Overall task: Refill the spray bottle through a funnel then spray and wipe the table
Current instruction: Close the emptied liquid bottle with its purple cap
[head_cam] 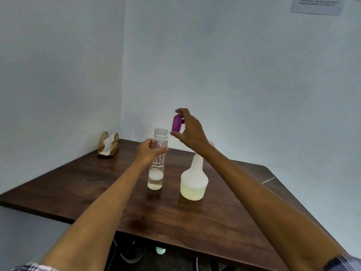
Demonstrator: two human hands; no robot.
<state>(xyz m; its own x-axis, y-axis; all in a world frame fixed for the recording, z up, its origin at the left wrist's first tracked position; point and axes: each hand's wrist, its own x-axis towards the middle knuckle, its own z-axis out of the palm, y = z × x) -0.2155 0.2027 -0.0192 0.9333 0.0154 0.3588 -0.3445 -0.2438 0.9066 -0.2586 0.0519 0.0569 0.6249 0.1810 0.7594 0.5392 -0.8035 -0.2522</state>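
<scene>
- Two bare forearms reach forward from the bottom edge, a plaid sleeve showing at each lower corner.
- Left hand (pixel 149 150) has its grip curled round the upper part of a clear glass bottle (pixel 157 167), thumb and fingers wrapped on either side; the bottle stands upright on the desk (pixel 88 184).
- Clear glass bottle: tall, narrow, with an open threaded mouth and a little pale liquid at the bottom. White lettering runs down its side, but the hand covers part of it and I cannot read it.
- Right hand (pixel 188 129) is raised just above and to the right of the bottle's mouth, its grip pinching a purple cap (pixel 177 123) between thumb and fingertips.
- Spray bottle (pixel 194 180) stands upright just beside the glass bottle, on its right, not touching it. It is translucent white with a wide round base, a long thin neck and pale yellowish liquid filling the base. The right forearm crosses in front of its top, so the head is hidden.
- Desk is dark brown wood grain, set in a corner of pale walls.
- Gold wire napkin holder (pixel 108 144) with white napkins sits at the far left corner, well apart.
- Printed notice (pixel 317 3) hangs on the wall at upper right; its text is too blurred to read.
</scene>
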